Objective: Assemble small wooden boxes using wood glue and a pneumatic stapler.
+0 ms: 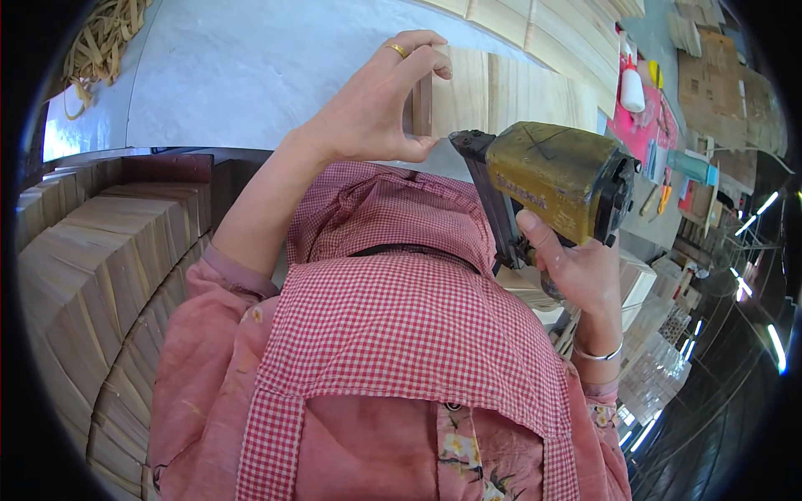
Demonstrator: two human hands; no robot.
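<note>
My left hand [368,100] curls around the near end of a pale wooden piece [518,88], fingers on its far edge and thumb on the near edge. A darker wood strip [424,104] shows at that end, partly inside my grip. My right hand [581,271] is wrapped around the handle of a worn yellow and black nail gun [551,171]. The gun's nose points left, close to my left thumb tip and beside the wood's near edge. Whether the nose touches the wood, I cannot tell.
Stacked wooden pieces [109,234] fill the left side. More pale boards [560,37] lie at the far side of the grey-white table [225,75]. Wood strips [100,46] hang together at the far left. A white bottle with a red tip [632,90] stands at the right.
</note>
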